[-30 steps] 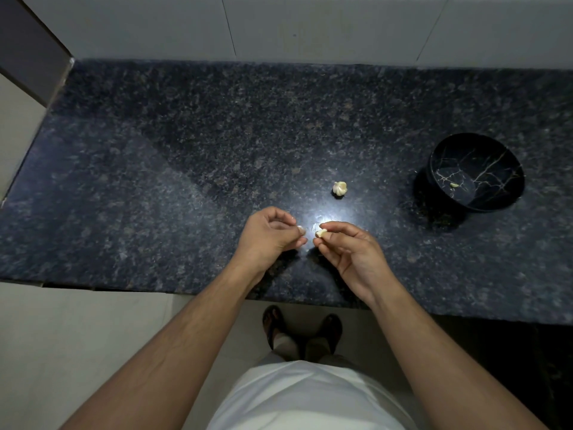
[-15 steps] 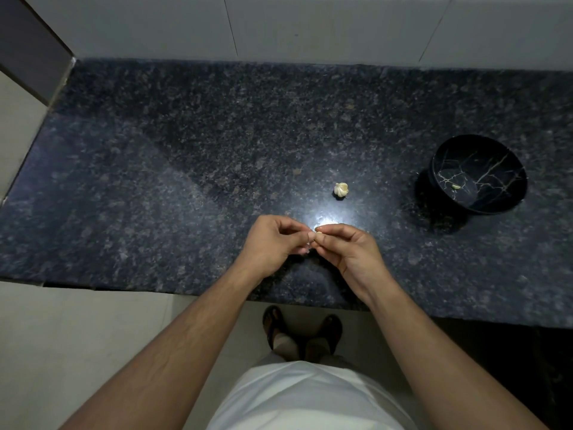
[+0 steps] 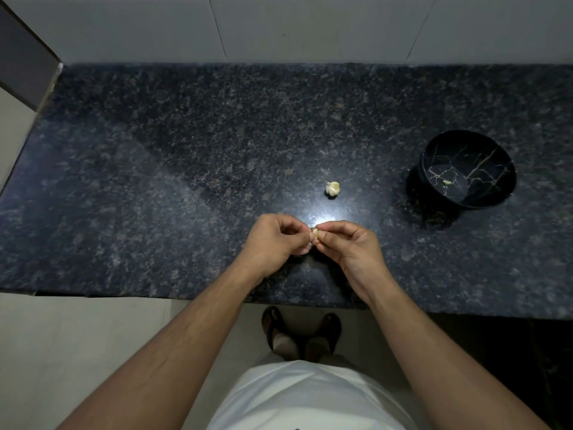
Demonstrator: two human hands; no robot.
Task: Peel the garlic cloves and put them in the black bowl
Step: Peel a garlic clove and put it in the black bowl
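Both hands meet at centre frame, just above the near edge of the dark speckled counter (image 3: pixel 155 181). Left hand (image 3: pixel 273 240) and right hand (image 3: pixel 350 246) have fingers curled, fingertips touching, both pinching one small pale garlic clove (image 3: pixel 315 233) between them. Clove is held above the counter, right at a bright light reflection on the stone. Can't tell how much skin is on it, too small. Partial garlic bulb (image 3: pixel 332 189) sits on the counter just above the hands, apart from them. Black bowl (image 3: pixel 496 193) with gold vein pattern is at the right of frame, well apart from the hands, tilted toward camera; one peeled clove (image 3: pixel 446 182) lies inside near the bottom. White tiled wall (image 3: pixel 310 26) runs along the top of frame
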